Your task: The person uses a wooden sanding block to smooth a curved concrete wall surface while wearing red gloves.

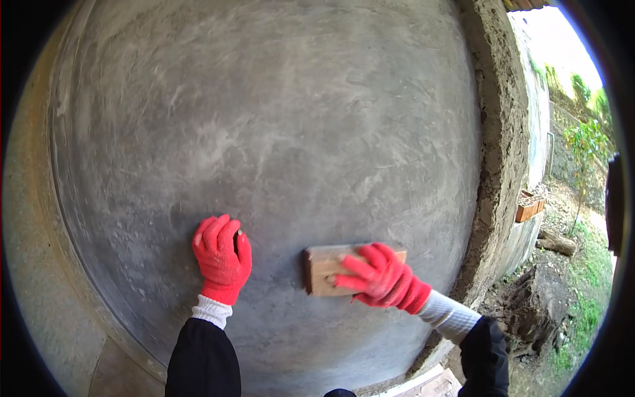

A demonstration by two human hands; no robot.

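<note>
A grey cement-plastered wall (297,164) with a mottled, smoothed surface fills most of the view. My right hand (384,278), in a red coated glove, grips a rectangular wooden block (322,268) from above. The block lies against the lower part of the plaster, and its right end is partly covered by my fingers. To the left, my left hand (223,258), gloved alike, is curled close to the wall. Between its thumb and fingers shows a small dark object (236,240) with a pale tip; most of it is hidden, so its kind is unclear.
A rough, unfinished masonry edge (501,124) borders the plaster on the right. Beyond it are a hollow brick (530,206) on a ledge, a short log (556,243), a dirt mound (536,302) and a young tree (586,144). A tan bordering surface (59,278) curves along the left.
</note>
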